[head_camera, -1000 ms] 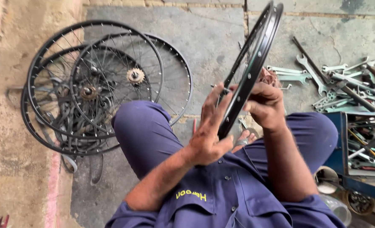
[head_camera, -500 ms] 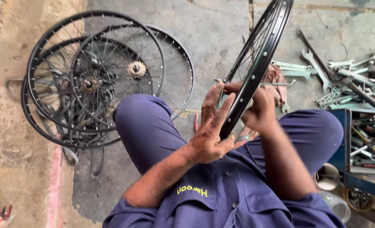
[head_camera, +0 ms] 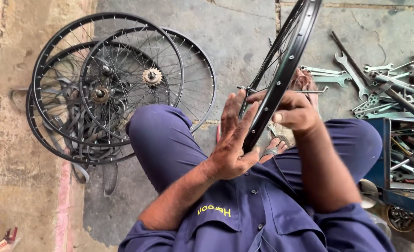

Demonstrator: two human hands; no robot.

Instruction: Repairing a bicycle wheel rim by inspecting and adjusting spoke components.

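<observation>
Far left, on the concrete floor: stack of black spoked bicycle wheels, flat, overlapping, one with a toothed sprocket at the hub. Centre: left hand, fingers spread wide, palm pressed against the near side of the black bicycle wheel rim. Rim upright, edge-on, tilted, above the lap in blue trousers. Right hand, closed around the rim's far side. Far right: scattered silver spanners on the floor; blue metal toolbox, tools inside.

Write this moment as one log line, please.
left hand: flat against black wheel rim | right hand: gripping rim | rim: upright on edge | stacked wheels: on floor
</observation>
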